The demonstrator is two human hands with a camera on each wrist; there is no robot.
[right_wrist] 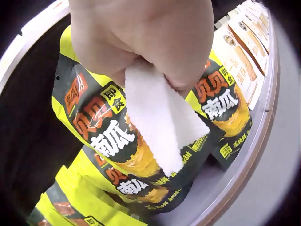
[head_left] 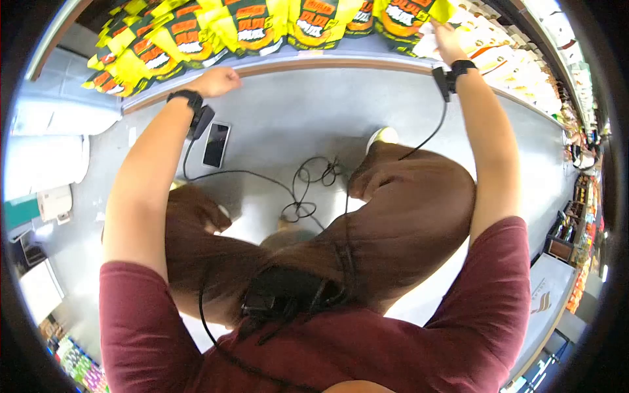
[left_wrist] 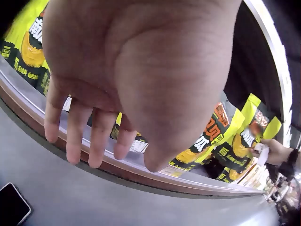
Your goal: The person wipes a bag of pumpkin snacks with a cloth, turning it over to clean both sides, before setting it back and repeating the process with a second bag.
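My right hand (head_left: 449, 44) pinches a crumpled white tissue (right_wrist: 155, 110) at the shelf's right part. Directly behind the tissue is a black and yellow snack pouch (right_wrist: 104, 123) with a pumpkin picture, leaning at a slant among its neighbours. The tissue hangs down over the pouch's front; I cannot tell whether the hidden fingers also grip the pouch. My left hand (left_wrist: 146, 61) hangs in front of the shelf edge with its fingers loosely extended and nothing in it. Several more pouches (head_left: 252, 26) stand behind it on the shelf.
A brown-trimmed shelf edge (head_left: 308, 63) runs across the front. White packages (right_wrist: 242, 52) stand right of the pouches. On the grey floor lie a phone (head_left: 216, 145) and a looped black cable (head_left: 303, 187) between my legs. Shelves with goods (head_left: 580, 216) line the right side.
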